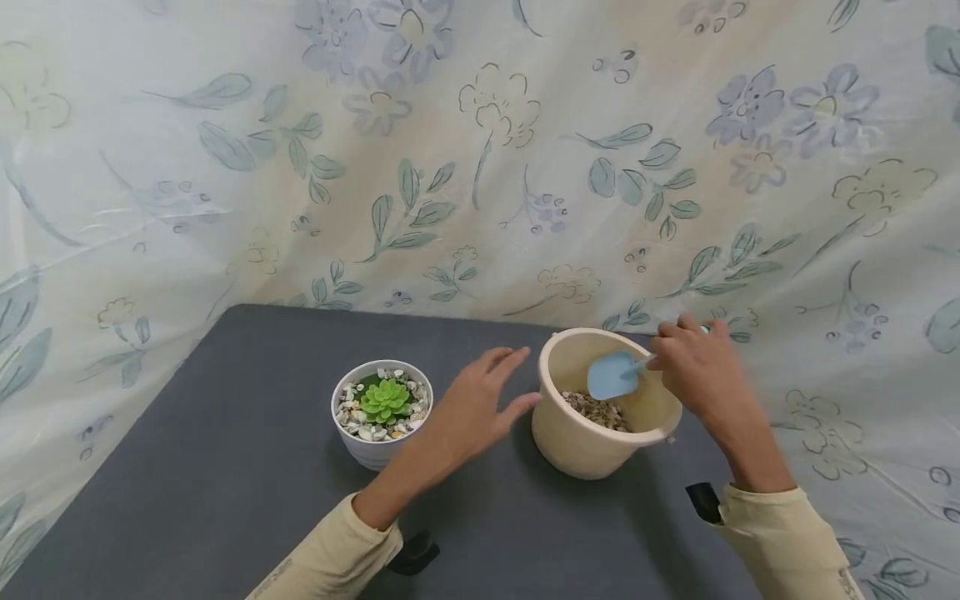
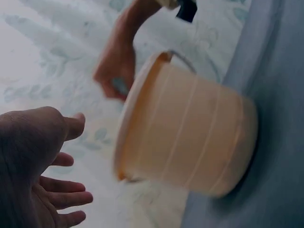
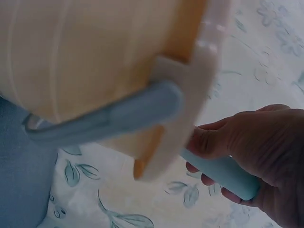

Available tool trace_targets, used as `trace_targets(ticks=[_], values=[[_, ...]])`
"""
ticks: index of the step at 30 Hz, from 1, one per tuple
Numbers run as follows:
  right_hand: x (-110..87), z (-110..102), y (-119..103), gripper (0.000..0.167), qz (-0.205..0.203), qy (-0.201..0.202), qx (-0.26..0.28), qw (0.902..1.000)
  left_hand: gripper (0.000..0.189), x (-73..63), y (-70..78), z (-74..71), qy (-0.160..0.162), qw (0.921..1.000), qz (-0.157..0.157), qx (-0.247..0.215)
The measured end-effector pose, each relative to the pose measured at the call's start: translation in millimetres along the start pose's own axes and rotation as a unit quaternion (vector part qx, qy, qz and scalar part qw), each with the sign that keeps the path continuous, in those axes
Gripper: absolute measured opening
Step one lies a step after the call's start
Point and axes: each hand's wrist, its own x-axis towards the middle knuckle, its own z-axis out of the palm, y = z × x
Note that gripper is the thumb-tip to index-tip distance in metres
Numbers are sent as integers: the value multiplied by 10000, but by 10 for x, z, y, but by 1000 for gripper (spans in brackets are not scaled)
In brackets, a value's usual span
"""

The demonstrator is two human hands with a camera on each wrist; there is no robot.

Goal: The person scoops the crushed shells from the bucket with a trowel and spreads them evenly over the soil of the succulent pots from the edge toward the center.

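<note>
A cream bucket [image 1: 588, 450] stands on the grey table, with small pebbles [image 1: 596, 410] lying in its bottom. My right hand [image 1: 697, 367] grips the handle of a light blue toy shovel [image 1: 612, 376], whose blade hangs inside the bucket's mouth above the pebbles. In the right wrist view the fingers curl round the pale teal handle [image 3: 228, 175]. My left hand [image 1: 468, 412] hovers between the bucket and a white flowerpot [image 1: 375, 454], fingers spread and touching nothing. The left wrist view shows the left hand [image 2: 42, 161] apart from the bucket's rim.
The white pot holds a green succulent [image 1: 386, 402] ringed by pale stones. On the bucket's side hangs a grey-blue carrying handle [image 3: 118, 114]. Behind the table [image 1: 225, 467] a floral-patterned sheet [image 1: 465, 167] drapes close to its back edge.
</note>
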Motion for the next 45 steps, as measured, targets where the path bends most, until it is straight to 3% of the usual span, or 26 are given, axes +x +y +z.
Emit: trace_targets(ticks=[5,14,18,22,28,35,45], values=[[66,116,-110,9,-349,14,-305,9989,63,90,130,251,-478,9988,58,-65],[80,460,-294,15,-554,-331,-108,9979,56,72,180,371,-270,9993,188,186],[45,505,-335,12,-436,-597,749,9944,57,63,190,381,-241,9995,143,174],[24,499,-374,9,-279,-769,1719,9817,58,48,178,387,-180,9998,99,77],[-73,403,-285,6,112,-475,1826,9820,61,73,185,424,-209,9996,159,-68],[-112,308,-169,7,146,-27,1761,9843,61,94,171,443,-136,9996,61,-222],[-177,287,-53,11,229,113,1854,9823,63,125,162,487,-201,9991,118,-350]])
